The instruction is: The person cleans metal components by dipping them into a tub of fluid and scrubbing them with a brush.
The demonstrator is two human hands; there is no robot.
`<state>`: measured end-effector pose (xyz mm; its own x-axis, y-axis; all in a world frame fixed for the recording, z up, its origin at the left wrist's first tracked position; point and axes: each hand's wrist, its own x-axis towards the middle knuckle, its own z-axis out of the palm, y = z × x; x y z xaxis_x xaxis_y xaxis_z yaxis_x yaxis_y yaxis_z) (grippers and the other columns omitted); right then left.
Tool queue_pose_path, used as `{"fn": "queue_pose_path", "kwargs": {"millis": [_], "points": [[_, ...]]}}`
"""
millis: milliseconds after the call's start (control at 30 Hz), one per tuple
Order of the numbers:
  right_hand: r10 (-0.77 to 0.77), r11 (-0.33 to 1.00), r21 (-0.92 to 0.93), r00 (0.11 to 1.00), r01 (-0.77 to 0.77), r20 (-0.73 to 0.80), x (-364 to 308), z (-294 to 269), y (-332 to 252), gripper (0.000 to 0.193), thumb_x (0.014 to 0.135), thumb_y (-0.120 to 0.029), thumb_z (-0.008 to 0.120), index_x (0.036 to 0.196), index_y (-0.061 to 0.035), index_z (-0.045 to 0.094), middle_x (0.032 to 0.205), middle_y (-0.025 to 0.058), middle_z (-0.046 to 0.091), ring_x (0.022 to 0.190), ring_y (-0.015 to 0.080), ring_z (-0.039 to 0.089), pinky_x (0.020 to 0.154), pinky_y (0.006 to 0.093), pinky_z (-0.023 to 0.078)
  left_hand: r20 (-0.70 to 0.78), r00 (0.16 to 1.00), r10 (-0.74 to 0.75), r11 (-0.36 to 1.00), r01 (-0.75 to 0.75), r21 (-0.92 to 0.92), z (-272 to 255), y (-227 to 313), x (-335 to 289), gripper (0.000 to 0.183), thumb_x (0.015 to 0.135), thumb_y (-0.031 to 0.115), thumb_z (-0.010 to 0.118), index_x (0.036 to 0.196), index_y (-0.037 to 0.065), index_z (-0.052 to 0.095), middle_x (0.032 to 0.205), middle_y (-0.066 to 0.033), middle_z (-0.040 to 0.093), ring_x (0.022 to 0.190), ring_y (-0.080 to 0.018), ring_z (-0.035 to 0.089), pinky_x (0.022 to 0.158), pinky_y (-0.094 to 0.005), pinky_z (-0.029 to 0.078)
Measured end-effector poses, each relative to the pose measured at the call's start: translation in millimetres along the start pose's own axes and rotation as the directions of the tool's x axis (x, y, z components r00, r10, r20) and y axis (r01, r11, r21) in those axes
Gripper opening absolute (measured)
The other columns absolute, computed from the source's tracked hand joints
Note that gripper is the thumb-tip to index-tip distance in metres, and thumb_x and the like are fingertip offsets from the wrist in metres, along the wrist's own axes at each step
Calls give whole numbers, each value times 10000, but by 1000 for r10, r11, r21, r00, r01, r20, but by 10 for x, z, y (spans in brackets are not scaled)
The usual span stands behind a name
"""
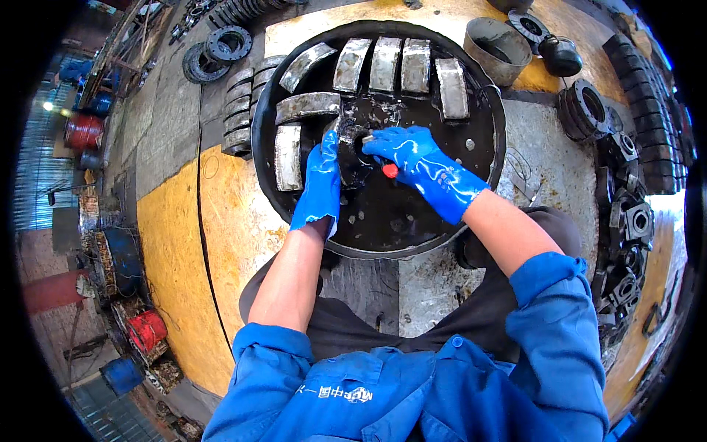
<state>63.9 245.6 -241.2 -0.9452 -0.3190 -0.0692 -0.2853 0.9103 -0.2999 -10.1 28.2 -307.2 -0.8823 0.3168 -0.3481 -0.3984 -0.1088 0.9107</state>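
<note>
Just toward nine o'clock in the basin (502, 147), the half-curled left hand (321, 177) is bracing a dark segment (353, 158), seemingly heavy, rigid, slippery, best gripped by its edges; the closed right hand (409, 151) is gripping a red-ended tool (390, 171).

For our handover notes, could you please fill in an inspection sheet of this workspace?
Surface: wide round black pan on stained yellow and grey floor panels; dark residue inside.
Job's things: curved silvery metal blocks in the pan; small red-ended tool.
Clutter: round dark metal rings, grey cylindrical metal bucket.
Hands: blue-gloved left hand at a dark-coated piece; blue-gloved right hand grips the tool.
Cables: nothing certain seen.
Surroundings: red cylindrical drum left; black curved blocks right.
</note>
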Motion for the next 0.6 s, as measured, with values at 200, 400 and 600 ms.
{"fn": "queue_pose_path", "kwargs": {"millis": [200,400,600], "points": [[-75,997,2,947,79,312,41,-154,-157,628,833,-129,831,1397,-332,644,1485,-21,649,1350,262,646,1036,472,559,-109,994,-25,994,37,108,-209,-151,158,599,1121,536,551,1283,-20,705,1102,-127,772,903,-215,739,754,-369,623],[-241,959,-186,960,213,-141,-4,121,93,435,974,-155,662,1379,-315,653,1568,28,600,1444,261,580,1118,465,495,-33,999,0,1000,-1,-9,-46,-81,110,577,1138,486,527,1395,-8,679,1247,-140,764,1052,-264,738,904,-416,626],[359,700,658,933,-277,12,0,179,68,279,949,-218,787,1228,-228,798,1159,61,809,1072,319,767,973,430,598,-72,995,-62,994,69,90,-20,42,51,601,1113,532,565,1324,-10,716,1179,-139,778,982,-240,754,814,-384,635]]}}
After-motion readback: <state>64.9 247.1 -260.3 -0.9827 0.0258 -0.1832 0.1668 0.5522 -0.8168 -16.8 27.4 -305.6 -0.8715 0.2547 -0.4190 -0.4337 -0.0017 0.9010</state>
